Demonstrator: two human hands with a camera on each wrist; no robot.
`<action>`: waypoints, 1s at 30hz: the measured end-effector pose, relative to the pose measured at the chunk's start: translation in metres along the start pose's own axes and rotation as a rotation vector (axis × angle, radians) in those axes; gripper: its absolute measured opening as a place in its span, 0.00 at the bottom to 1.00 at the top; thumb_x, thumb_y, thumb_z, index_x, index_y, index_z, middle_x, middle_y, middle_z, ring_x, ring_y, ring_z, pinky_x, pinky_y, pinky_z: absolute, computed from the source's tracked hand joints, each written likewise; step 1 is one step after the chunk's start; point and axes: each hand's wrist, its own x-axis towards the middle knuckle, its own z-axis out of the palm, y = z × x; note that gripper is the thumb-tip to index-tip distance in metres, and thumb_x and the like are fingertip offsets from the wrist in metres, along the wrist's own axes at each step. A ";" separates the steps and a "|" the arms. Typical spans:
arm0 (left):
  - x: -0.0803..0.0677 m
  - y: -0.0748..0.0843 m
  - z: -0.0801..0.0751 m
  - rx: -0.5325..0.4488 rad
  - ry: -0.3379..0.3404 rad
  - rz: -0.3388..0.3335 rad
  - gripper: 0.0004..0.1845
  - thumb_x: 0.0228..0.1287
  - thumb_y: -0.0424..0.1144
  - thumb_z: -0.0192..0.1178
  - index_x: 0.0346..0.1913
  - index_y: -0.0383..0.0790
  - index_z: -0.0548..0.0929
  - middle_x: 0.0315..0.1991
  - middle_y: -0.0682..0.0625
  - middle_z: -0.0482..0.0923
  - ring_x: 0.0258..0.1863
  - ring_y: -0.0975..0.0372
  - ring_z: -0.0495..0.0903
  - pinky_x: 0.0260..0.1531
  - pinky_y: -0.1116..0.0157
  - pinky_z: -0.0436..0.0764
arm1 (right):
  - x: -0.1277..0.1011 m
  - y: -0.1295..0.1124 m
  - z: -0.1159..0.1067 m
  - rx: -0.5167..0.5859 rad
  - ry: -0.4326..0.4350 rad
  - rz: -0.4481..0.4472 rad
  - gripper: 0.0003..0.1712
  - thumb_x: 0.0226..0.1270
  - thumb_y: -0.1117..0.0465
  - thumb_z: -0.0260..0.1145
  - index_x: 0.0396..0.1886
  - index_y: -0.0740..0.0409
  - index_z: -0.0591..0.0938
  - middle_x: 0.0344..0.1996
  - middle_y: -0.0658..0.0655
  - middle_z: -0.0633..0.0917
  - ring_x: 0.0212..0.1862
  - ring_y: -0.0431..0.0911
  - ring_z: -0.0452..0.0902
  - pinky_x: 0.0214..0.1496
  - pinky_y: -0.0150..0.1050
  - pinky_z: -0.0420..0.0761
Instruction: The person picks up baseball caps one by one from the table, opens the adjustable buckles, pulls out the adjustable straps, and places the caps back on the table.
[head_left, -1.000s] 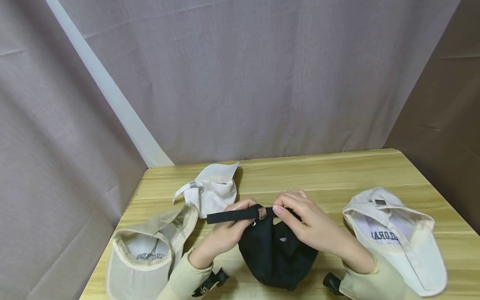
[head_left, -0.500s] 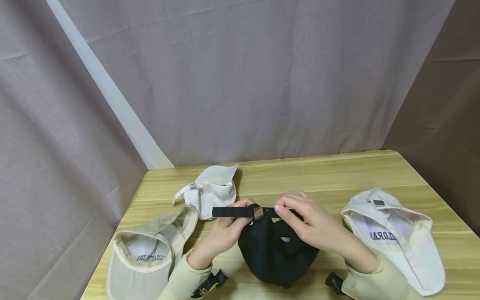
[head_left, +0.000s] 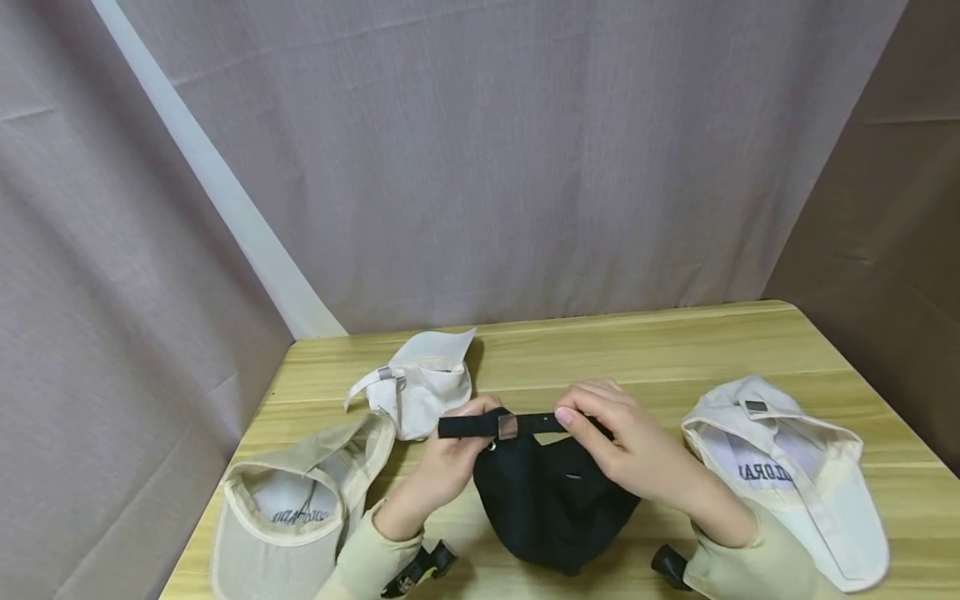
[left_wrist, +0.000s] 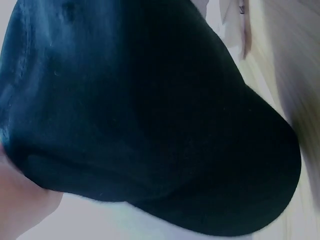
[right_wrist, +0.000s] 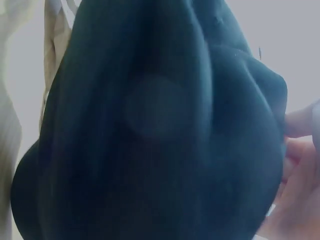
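Both hands hold up a black baseball cap [head_left: 555, 508] by its back opening in the head view. My left hand [head_left: 450, 458] grips the cap's edge beside the metal buckle [head_left: 507, 427]. The strap's loose end [head_left: 461, 427] sticks out leftward past the buckle, over the left fingers. With thumb and fingertips, my right hand [head_left: 622, 433] pinches the strap on the other side of the opening. The cap's crown [left_wrist: 125, 100] and brim [left_wrist: 240, 180] fill much of the left wrist view. In the right wrist view the black crown [right_wrist: 150, 150] covers most of the frame.
Left of the hands lies a beige cap [head_left: 277, 567], its inside facing up. A white cap [head_left: 427, 383] rests behind the left hand. At right sits a cream cap [head_left: 832, 533] on the wooden table [head_left: 637, 350]. Grey curtains [head_left: 525, 167] hang behind.
The strap's loose end sticking out left of the buckle has become shorter. The buckle and left fingers have shifted slightly left, the right hand slightly right, and the opening looks wider.
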 end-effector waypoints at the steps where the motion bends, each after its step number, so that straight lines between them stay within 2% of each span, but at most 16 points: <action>1: -0.001 0.000 -0.002 0.009 0.019 -0.007 0.07 0.71 0.22 0.49 0.35 0.31 0.75 0.28 0.43 0.70 0.31 0.63 0.70 0.33 0.67 0.71 | -0.001 0.001 -0.002 0.000 0.008 0.014 0.16 0.70 0.72 0.62 0.35 0.43 0.78 0.31 0.38 0.76 0.37 0.37 0.70 0.44 0.34 0.68; 5: -0.002 -0.002 -0.010 0.051 0.063 -0.022 0.07 0.66 0.20 0.50 0.33 0.32 0.75 0.27 0.43 0.69 0.29 0.63 0.68 0.32 0.65 0.69 | -0.005 0.005 -0.009 0.011 0.006 0.080 0.18 0.71 0.72 0.62 0.34 0.40 0.76 0.29 0.38 0.73 0.36 0.37 0.68 0.39 0.32 0.67; 8: -0.002 -0.003 -0.011 0.061 0.049 -0.035 0.07 0.66 0.20 0.51 0.34 0.32 0.76 0.27 0.44 0.69 0.30 0.62 0.69 0.33 0.65 0.69 | -0.005 0.007 -0.009 0.006 -0.005 0.095 0.16 0.72 0.72 0.61 0.36 0.42 0.78 0.31 0.38 0.76 0.37 0.37 0.71 0.39 0.32 0.70; 13: -0.001 -0.004 -0.005 0.074 -0.008 -0.064 0.07 0.70 0.23 0.52 0.36 0.34 0.78 0.30 0.46 0.74 0.33 0.64 0.73 0.36 0.67 0.73 | -0.003 0.005 -0.002 -0.011 -0.030 0.099 0.13 0.73 0.68 0.62 0.44 0.43 0.84 0.40 0.39 0.84 0.45 0.38 0.78 0.48 0.36 0.76; 17: 0.002 -0.007 0.003 0.088 -0.095 -0.064 0.07 0.74 0.28 0.54 0.35 0.38 0.78 0.30 0.49 0.76 0.33 0.67 0.74 0.35 0.68 0.75 | 0.001 0.001 0.005 -0.021 -0.077 0.054 0.11 0.72 0.64 0.65 0.44 0.41 0.83 0.42 0.38 0.83 0.47 0.38 0.77 0.49 0.39 0.76; 20: 0.002 -0.008 0.006 0.086 -0.130 -0.053 0.08 0.74 0.30 0.54 0.34 0.39 0.78 0.30 0.49 0.76 0.32 0.67 0.74 0.34 0.68 0.76 | 0.003 -0.001 0.007 -0.022 -0.095 0.019 0.10 0.72 0.63 0.65 0.41 0.40 0.82 0.40 0.37 0.81 0.46 0.37 0.76 0.49 0.38 0.74; 24: -0.001 -0.009 0.007 0.077 -0.133 -0.062 0.08 0.74 0.29 0.54 0.34 0.39 0.78 0.32 0.48 0.78 0.33 0.67 0.75 0.35 0.68 0.77 | 0.002 -0.001 0.008 -0.032 -0.104 -0.015 0.11 0.73 0.65 0.64 0.39 0.40 0.80 0.37 0.35 0.79 0.44 0.35 0.74 0.50 0.37 0.72; 30: -0.002 -0.011 0.005 0.097 -0.147 -0.042 0.08 0.74 0.28 0.54 0.35 0.39 0.79 0.32 0.47 0.78 0.34 0.66 0.76 0.36 0.67 0.78 | 0.003 0.002 0.009 -0.055 -0.121 -0.085 0.12 0.72 0.67 0.63 0.38 0.42 0.79 0.35 0.35 0.77 0.43 0.35 0.74 0.54 0.39 0.70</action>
